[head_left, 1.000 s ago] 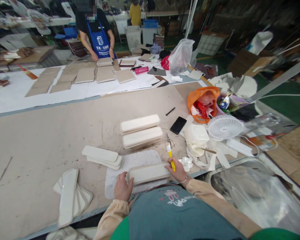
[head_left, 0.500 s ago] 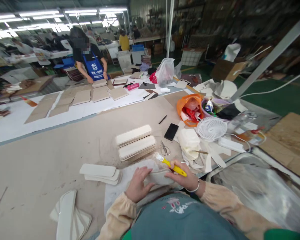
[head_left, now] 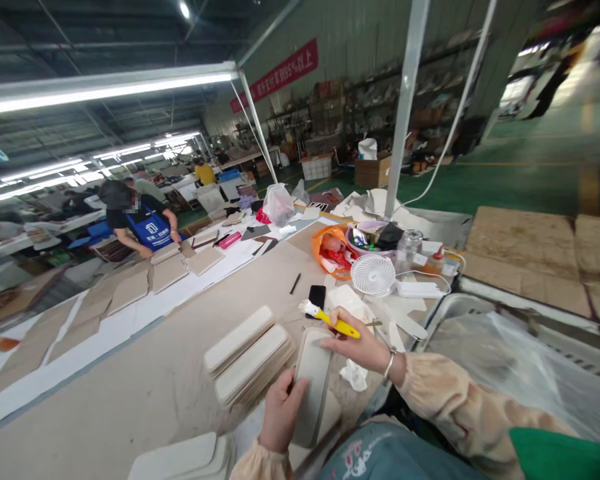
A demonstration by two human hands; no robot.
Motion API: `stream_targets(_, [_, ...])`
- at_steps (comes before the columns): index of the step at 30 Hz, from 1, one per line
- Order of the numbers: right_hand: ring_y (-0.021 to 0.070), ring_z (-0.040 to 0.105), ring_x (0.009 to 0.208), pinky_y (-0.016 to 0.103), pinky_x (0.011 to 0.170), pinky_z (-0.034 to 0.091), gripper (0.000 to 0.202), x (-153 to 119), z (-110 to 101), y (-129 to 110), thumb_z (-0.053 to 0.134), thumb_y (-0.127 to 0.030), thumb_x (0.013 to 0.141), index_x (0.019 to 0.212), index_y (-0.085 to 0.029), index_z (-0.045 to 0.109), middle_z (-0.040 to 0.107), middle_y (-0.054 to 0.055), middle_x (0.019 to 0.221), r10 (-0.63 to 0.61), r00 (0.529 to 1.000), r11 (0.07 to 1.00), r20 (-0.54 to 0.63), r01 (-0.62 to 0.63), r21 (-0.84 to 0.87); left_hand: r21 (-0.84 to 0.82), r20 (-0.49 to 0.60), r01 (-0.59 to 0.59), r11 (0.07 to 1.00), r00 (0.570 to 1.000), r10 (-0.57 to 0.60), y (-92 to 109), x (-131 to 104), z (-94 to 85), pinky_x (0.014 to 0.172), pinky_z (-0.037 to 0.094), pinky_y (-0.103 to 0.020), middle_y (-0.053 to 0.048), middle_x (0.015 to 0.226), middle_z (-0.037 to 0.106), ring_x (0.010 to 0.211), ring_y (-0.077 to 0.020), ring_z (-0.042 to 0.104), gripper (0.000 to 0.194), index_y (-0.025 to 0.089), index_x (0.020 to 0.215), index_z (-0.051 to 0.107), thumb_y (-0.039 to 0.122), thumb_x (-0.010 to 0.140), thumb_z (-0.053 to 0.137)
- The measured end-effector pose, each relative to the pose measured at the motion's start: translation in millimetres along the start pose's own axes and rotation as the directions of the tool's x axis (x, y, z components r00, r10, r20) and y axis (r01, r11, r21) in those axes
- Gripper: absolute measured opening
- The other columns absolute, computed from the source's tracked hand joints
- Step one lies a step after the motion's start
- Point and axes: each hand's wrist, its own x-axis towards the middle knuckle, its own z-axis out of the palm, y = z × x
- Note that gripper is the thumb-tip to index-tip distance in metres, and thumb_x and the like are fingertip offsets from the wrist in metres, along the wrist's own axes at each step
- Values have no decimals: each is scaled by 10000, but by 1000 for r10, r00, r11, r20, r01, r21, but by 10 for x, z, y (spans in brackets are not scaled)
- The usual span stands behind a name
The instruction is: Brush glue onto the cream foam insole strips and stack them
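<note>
My right hand (head_left: pixel 357 337) is closed round a yellow brush (head_left: pixel 336 322) whose pale bristles point left, and its fingers also touch the top of a grey-white rounded panel (head_left: pixel 314 380). Along the panel's left edge, my left hand (head_left: pixel 283 408) grips it between thumb and fingers. The panel stands tilted, long side toward me. Two stacks of similar panels, a rear stack (head_left: pixel 239 339) and a nearer stack (head_left: pixel 253 365), lie to the left of it. More fanned panels (head_left: pixel 180 460) lie at the bottom edge. A black phone (head_left: pixel 317 300) is partly behind the brush.
Right of centre are an orange bag (head_left: pixel 325 250), a white fan (head_left: pixel 373 274), a glass jar (head_left: pixel 409 248) and a glue bottle (head_left: pixel 435 260). A plastic-lined crate (head_left: pixel 505 353) stands at the right. Across the table, a person in a blue apron (head_left: pixel 150 230) handles boards.
The view has swung right and up. The panel between my hands has turned from lying across to standing lengthwise, and my left hand has closed on its edge. My right hand still holds the brush.
</note>
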Motion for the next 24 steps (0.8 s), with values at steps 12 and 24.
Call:
stream_targets(12, [110,395,585,234,540,350,361,185,-330,-74,725,-323,679,811,-242,400,422,-62,673,-94,995,995,-35,95,16,-219,32,79,972,997,-74,259,72,301,534,353,-209,10,640,549,588,-117,446,307,155,750,637,461,730,626])
stream_targets(24, [106,368,583,233,554,325,311,198,-483,-127,678,-338,722,828,-229,407,411,-72,637,-151,988,985,-13,149,-90,-286,-42,92,954,993,-108,381,28,429,478,307,-198,36,562,487,518,-83,381,339,149,669,601,481,694,665])
